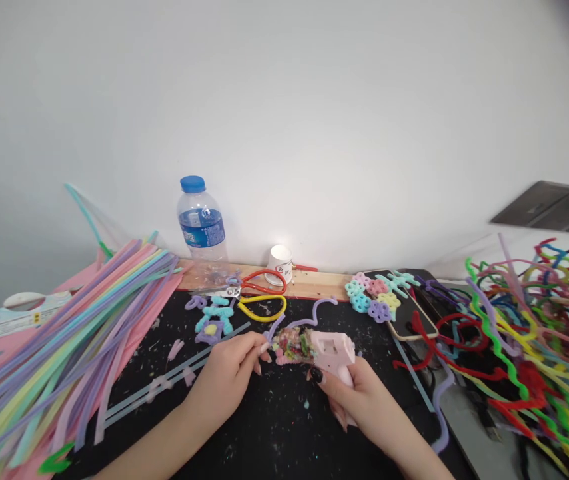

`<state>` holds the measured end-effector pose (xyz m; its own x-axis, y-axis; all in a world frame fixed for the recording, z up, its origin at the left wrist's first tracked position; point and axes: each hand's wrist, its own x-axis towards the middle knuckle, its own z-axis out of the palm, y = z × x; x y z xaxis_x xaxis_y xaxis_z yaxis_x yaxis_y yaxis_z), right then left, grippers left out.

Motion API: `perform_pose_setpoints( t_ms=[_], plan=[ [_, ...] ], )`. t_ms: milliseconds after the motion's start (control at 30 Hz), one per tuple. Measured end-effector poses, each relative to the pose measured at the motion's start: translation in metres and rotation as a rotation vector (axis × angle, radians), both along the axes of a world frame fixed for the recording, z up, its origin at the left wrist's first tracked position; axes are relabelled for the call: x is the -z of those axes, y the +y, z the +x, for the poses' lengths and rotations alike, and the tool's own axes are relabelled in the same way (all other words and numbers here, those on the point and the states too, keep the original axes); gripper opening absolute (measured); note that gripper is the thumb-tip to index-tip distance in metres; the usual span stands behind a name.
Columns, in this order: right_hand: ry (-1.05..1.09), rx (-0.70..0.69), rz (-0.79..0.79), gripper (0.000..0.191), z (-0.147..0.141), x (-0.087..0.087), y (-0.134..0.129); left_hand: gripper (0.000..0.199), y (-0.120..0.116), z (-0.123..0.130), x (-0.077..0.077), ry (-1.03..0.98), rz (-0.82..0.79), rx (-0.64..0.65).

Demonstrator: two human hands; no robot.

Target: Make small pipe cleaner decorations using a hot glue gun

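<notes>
My right hand (347, 393) is wrapped round the handle of a pale pink glue gun (333, 353). The gun points left, and its front end is covered with multicoloured fuzz and residue (292, 345). To its left, my left hand (239, 363) pinches a short purple pipe cleaner (275, 327) close to the gun's tip. Just behind the gun a curved purple pipe cleaner (317, 312) lies on the black mat (284, 427). A turquoise and purple pipe-cleaner figure (214, 320) rests behind my left hand.
Scissors (262, 287), a water bottle (202, 227) and a paper cup (280, 263) stand or lie near the wall. Pipe cleaners are heaped left (89, 320) and right (529, 333). Looped flowers (372, 297) lie by a phone (412, 317). Clear glue sticks (164, 387) lie left.
</notes>
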<state>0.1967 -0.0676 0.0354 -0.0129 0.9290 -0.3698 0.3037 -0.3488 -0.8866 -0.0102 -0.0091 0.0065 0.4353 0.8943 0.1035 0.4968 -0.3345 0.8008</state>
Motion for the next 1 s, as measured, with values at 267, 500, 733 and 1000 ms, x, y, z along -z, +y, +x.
perform_pose_setpoints(
  t_ms=[267,500,733,1000],
  plan=[
    [-0.013,0.02,-0.016,0.035,0.0025,0.0005,0.0017,0.025,-0.0006,-0.0016,0.0019,-0.01,0.006,0.007],
    [-0.05,0.012,0.026,0.043,0.0059,0.0017,0.0024,0.024,0.0004,-0.0018,0.0009,-0.019,0.019,0.004],
    [-0.05,0.034,0.022,0.049,0.0091,0.0036,0.0034,0.025,0.0007,-0.0019,0.0005,-0.007,0.019,0.0],
    [-0.081,0.011,0.037,0.04,0.0079,0.0052,0.0007,0.024,0.0,-0.002,-0.0001,0.001,0.022,-0.004]
  ],
)
